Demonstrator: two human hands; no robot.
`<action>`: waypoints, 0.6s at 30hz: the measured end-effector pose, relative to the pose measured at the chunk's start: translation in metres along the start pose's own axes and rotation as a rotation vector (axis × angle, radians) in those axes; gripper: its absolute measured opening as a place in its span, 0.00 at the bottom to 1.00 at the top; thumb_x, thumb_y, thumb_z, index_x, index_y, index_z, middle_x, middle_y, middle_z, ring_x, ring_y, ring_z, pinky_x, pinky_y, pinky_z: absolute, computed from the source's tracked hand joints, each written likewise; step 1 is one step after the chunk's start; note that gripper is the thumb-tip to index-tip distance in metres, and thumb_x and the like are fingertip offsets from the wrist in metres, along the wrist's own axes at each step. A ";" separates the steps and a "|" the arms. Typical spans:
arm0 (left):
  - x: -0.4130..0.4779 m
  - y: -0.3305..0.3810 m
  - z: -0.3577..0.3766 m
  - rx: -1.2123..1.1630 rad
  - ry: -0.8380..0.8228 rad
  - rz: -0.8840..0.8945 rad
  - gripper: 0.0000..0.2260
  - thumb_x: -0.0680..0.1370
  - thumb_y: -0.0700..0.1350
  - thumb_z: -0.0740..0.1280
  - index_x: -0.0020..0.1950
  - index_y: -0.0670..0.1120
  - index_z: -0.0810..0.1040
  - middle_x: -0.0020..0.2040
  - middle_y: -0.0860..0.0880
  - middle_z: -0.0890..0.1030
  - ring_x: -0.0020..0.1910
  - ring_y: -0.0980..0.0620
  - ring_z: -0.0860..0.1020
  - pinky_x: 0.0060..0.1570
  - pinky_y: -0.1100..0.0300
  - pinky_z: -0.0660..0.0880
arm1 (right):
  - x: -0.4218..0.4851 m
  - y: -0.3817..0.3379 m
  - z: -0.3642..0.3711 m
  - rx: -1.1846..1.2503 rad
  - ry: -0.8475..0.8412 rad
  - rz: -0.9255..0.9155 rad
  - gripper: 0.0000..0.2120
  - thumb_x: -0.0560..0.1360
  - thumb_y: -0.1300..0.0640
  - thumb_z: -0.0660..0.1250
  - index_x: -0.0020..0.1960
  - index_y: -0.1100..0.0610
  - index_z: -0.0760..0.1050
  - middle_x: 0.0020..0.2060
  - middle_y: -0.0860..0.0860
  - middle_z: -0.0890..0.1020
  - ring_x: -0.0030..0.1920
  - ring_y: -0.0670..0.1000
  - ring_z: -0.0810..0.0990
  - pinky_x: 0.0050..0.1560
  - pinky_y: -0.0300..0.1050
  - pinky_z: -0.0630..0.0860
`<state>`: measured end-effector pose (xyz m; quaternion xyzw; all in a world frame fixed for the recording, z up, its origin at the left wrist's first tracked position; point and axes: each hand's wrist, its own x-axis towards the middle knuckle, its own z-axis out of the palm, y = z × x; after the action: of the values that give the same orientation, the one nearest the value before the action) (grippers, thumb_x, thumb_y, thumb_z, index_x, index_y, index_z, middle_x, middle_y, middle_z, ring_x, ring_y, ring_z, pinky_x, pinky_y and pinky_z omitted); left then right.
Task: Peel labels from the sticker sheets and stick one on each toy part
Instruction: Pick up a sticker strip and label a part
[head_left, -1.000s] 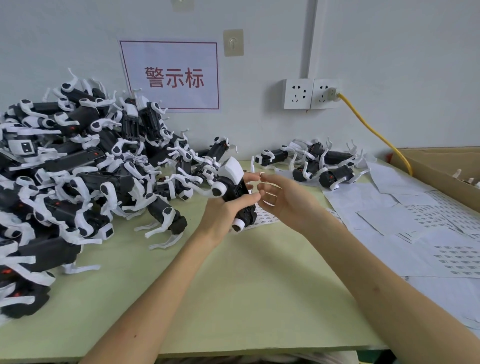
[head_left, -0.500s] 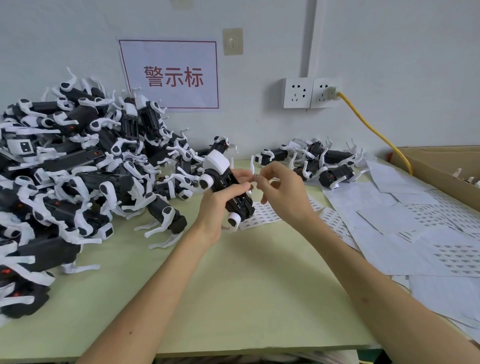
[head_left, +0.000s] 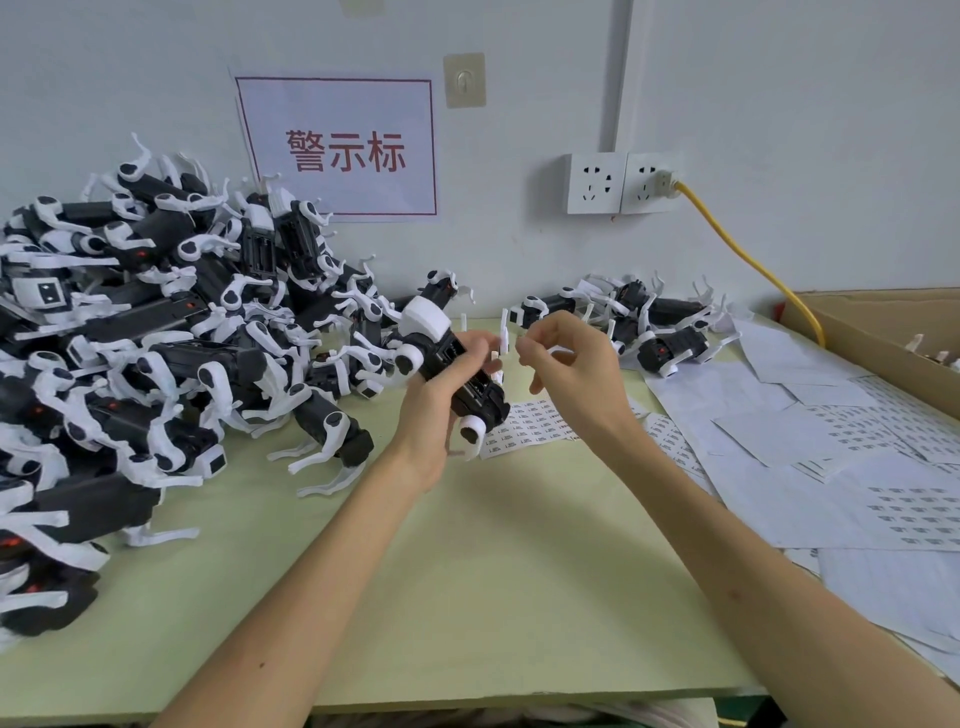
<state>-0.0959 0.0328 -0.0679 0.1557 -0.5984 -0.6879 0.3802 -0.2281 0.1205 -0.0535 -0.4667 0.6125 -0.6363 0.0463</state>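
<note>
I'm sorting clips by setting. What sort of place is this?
Likely a toy factory's labelling bench: a heap of identical black-and-white toy parts, loose sticker sheets spread across the table, and a printed sign on the wall.

A green table (head_left: 493, 571) lies beneath the right hand (head_left: 576, 379). Beyond it, a white wall (head_left: 779, 104) bears a sign (head_left: 343, 150) and sockets (head_left: 618, 183).

Both arms are bare from the picture's lower edge up to the wrists. The left forearm (head_left: 311, 571) has one small dark spot on its lower half; the right forearm (head_left: 727, 545) has a faint small mark. The left grip (head_left: 436, 410) and right grip (head_left: 576, 374) are bare and slim-fingered.
</note>
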 end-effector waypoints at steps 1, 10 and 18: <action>0.000 0.001 0.001 -0.059 0.031 -0.013 0.15 0.72 0.58 0.74 0.53 0.51 0.86 0.59 0.43 0.84 0.64 0.44 0.80 0.67 0.41 0.75 | 0.000 -0.001 -0.001 0.067 -0.046 0.024 0.03 0.78 0.58 0.70 0.48 0.53 0.76 0.39 0.49 0.84 0.35 0.49 0.81 0.37 0.35 0.74; 0.005 0.001 -0.006 -0.172 0.154 -0.025 0.30 0.70 0.71 0.64 0.64 0.54 0.79 0.55 0.51 0.84 0.53 0.54 0.85 0.57 0.53 0.79 | -0.015 0.003 0.018 0.043 -0.387 0.064 0.40 0.72 0.56 0.79 0.75 0.46 0.59 0.57 0.44 0.80 0.57 0.44 0.80 0.54 0.33 0.74; 0.003 0.001 0.004 0.145 -0.020 0.014 0.26 0.72 0.63 0.71 0.64 0.50 0.79 0.59 0.56 0.85 0.62 0.60 0.80 0.62 0.64 0.75 | -0.005 -0.005 0.008 0.326 -0.081 0.104 0.39 0.63 0.46 0.79 0.70 0.45 0.67 0.50 0.47 0.83 0.50 0.45 0.84 0.53 0.42 0.80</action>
<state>-0.1003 0.0339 -0.0648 0.1717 -0.6514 -0.6418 0.3666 -0.2173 0.1193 -0.0535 -0.4460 0.5221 -0.7046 0.1789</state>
